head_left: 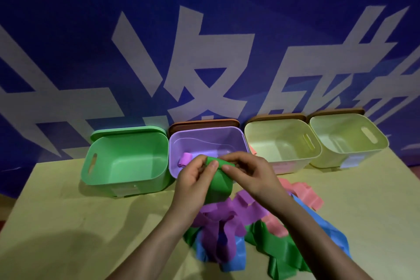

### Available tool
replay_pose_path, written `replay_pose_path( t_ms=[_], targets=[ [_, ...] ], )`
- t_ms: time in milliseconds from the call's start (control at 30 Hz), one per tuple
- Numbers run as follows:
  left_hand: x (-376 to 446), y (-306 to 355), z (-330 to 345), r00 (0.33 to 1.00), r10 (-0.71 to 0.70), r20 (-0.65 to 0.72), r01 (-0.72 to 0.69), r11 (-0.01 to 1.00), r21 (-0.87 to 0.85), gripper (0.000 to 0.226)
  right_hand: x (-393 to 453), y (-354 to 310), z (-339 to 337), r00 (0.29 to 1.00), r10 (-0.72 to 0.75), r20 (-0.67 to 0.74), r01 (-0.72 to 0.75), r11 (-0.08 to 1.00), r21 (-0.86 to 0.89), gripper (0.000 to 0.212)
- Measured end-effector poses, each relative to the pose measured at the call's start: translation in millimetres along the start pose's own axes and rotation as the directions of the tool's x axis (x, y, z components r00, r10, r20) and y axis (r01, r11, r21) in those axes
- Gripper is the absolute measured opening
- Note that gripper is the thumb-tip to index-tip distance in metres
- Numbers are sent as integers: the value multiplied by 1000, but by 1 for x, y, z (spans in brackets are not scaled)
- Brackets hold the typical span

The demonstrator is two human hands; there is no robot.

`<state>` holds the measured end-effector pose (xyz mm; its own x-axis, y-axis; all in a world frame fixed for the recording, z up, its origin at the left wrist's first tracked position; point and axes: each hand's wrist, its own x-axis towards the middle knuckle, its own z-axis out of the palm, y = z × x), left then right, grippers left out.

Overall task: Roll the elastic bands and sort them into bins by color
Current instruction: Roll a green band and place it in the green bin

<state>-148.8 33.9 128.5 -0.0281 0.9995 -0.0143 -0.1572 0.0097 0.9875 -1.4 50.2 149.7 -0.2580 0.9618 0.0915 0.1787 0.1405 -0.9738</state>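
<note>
A wide green elastic band [219, 183] is held above the pale wooden desk [68, 223], just in front of the lilac plastic bin [205, 141], its top edge pinched by the left hand [195, 179] and the right hand [246, 171], which are close together. The roll is judged barely begun, so the edge should be turned over tightly and evenly, with the hanging tail kept clear of the tangled bands [245, 229] nearer on the desk. The finished roll belongs in the open green plastic bin [127, 159] at far left.
</note>
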Motion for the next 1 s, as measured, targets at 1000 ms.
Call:
replay_pose_path(
  t_ms=[1000],
  targets=[
    [-46,35,-14,987,34,-156,-12,990,140,40,-19,-23,40,975,-177,-135,169,983,-68,8]
  ],
)
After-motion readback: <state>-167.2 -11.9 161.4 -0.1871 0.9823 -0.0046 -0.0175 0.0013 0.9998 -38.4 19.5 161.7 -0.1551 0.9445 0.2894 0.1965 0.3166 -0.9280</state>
